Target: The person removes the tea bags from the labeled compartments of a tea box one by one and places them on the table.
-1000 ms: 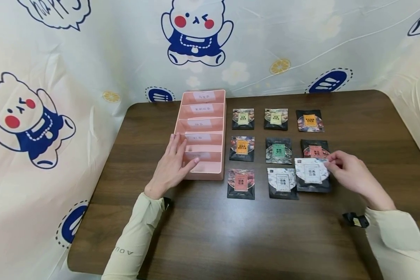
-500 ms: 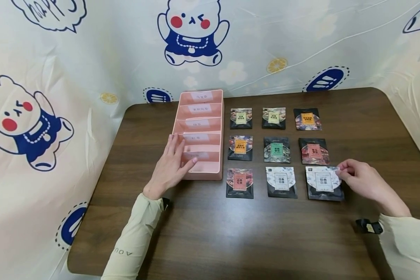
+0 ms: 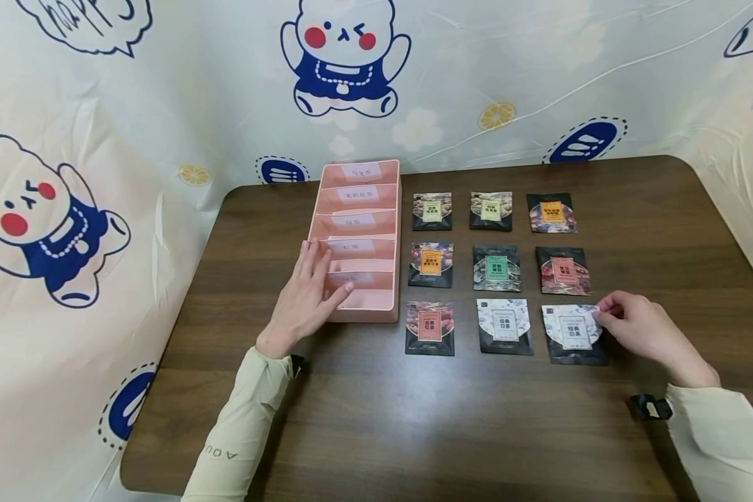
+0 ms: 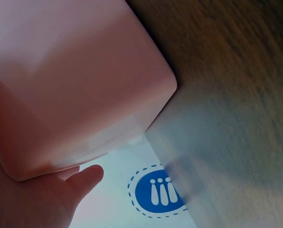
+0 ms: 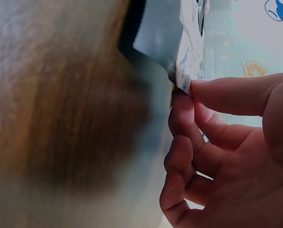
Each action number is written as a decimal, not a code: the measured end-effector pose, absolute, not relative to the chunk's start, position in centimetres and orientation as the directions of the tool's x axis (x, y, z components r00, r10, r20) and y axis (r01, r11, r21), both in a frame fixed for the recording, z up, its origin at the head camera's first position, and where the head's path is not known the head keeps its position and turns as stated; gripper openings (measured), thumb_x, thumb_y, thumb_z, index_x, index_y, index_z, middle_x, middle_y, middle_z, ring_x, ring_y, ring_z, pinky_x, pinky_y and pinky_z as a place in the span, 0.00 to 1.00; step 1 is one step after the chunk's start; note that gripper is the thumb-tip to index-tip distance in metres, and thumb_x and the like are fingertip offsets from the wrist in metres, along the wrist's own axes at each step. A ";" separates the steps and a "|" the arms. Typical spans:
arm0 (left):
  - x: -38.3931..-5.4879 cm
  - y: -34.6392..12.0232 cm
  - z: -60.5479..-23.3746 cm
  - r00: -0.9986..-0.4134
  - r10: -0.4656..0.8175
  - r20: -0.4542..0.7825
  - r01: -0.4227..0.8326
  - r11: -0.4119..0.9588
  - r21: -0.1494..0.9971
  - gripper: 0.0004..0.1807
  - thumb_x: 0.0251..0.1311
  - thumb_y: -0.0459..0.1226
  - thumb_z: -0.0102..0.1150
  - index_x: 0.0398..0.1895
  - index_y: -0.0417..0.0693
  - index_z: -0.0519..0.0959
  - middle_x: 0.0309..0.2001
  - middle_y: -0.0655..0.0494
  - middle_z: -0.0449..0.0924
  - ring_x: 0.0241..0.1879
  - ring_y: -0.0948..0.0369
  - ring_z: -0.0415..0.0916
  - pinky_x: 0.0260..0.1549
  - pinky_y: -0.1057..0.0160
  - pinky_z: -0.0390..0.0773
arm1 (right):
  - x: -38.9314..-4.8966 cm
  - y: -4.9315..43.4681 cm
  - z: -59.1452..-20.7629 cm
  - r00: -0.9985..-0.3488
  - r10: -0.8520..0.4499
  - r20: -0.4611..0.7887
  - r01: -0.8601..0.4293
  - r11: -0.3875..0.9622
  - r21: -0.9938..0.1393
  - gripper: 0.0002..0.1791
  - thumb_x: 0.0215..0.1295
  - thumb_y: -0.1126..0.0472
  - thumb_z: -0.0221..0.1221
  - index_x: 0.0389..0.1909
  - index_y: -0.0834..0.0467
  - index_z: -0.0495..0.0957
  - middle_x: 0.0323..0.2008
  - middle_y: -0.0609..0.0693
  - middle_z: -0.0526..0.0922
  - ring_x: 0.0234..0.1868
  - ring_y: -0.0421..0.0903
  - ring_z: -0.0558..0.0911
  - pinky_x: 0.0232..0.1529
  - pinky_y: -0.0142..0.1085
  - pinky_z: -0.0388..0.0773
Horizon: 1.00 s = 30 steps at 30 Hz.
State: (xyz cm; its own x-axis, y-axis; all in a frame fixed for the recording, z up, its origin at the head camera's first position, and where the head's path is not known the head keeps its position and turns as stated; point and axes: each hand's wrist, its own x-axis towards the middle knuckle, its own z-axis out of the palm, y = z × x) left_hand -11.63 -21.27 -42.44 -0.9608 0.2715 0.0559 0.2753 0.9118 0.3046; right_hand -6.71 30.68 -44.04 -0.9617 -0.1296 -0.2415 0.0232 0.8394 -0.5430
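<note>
My right hand [image 3: 649, 331] pinches the upper right corner of a white-and-black tea sachet [image 3: 575, 338] between thumb and forefinger. In the right wrist view that sachet [image 5: 163, 35] is seen nearly edge-on, its corner at the fingertips, the other fingers curled below. My left hand [image 3: 300, 303] lies over the left edge of a pink divided box [image 3: 364, 316], fingers extended and thumb over the front compartment. The left wrist view shows the box [image 4: 84, 80] close up, with the hand [image 4: 32, 204] against its edge. A matching white sachet [image 3: 505, 328] lies left of the pinched one.
Right of the box, other tea sachets lie in rows: a red one [image 3: 429, 328], a green one [image 3: 497, 268], another red one [image 3: 563, 270] and several more. The box has labelled compartments. A patterned curtain [image 3: 464, 77] hangs behind the wooden table [image 3: 376, 432].
My right hand has moved the white sachet right and toward the front, off the red sachet it overlapped, then slightly back left. The left hand stays on the box.
</note>
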 end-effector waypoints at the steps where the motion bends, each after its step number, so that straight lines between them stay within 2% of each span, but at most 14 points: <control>1: -11.6 -21.3 -42.5 -0.961 0.271 0.055 0.275 0.912 0.306 0.48 0.62 0.67 0.42 0.75 0.42 0.54 0.78 0.46 0.37 0.78 0.51 0.30 0.69 0.42 0.57 | -6.7 30.7 -44.0 -0.962 -0.126 -0.244 0.026 0.841 -0.540 0.14 0.66 0.61 0.56 0.40 0.71 0.76 0.30 0.60 0.80 0.28 0.48 0.73 0.27 0.35 0.66; 14: -11.1 -21.2 -42.5 -0.960 0.265 0.090 0.280 0.903 0.325 0.47 0.63 0.66 0.43 0.74 0.42 0.56 0.78 0.46 0.39 0.78 0.54 0.29 0.69 0.43 0.57 | -6.3 30.7 -44.1 -0.951 -0.088 -0.297 0.076 0.864 -0.498 0.16 0.65 0.61 0.55 0.41 0.72 0.74 0.30 0.62 0.79 0.29 0.51 0.73 0.27 0.35 0.67; 23: -11.0 -21.0 -42.7 -0.962 0.259 0.083 0.272 0.905 0.326 0.48 0.62 0.67 0.43 0.74 0.43 0.55 0.79 0.48 0.38 0.78 0.56 0.28 0.69 0.44 0.58 | -6.2 31.5 -43.7 -0.948 -0.082 -0.307 0.081 0.873 -0.482 0.17 0.65 0.60 0.55 0.42 0.73 0.75 0.32 0.65 0.81 0.30 0.52 0.76 0.28 0.37 0.71; 30: -10.7 -21.3 -42.2 -0.957 0.288 0.035 0.286 0.914 0.287 0.49 0.62 0.67 0.42 0.75 0.43 0.54 0.78 0.46 0.36 0.78 0.50 0.31 0.68 0.43 0.59 | -6.4 32.1 -42.6 -0.954 -0.094 -0.286 0.053 0.883 -0.466 0.14 0.67 0.60 0.56 0.38 0.70 0.78 0.28 0.59 0.80 0.27 0.50 0.72 0.24 0.36 0.67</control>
